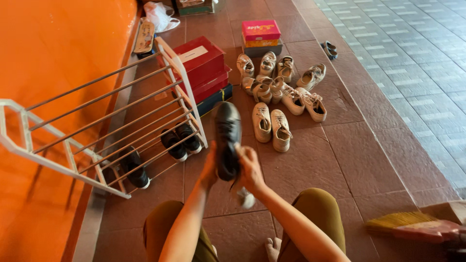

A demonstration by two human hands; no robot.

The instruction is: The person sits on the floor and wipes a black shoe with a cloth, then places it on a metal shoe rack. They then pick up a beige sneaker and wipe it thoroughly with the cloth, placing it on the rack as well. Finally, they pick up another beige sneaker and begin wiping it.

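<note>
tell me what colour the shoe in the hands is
Black; the shoe shows best in the head view, held between the left hand and right hand.

Tiled floor (pixel 369 160) under scattered shoes (pixel 272 127)

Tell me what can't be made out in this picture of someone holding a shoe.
Head view only:
- Black shoe: its heel end is covered by the left hand and right hand.
- White thing under the right hand: blurred, unclear.
- Broom: cut off by the right edge.
- Small sandals: too small for detail.
</note>
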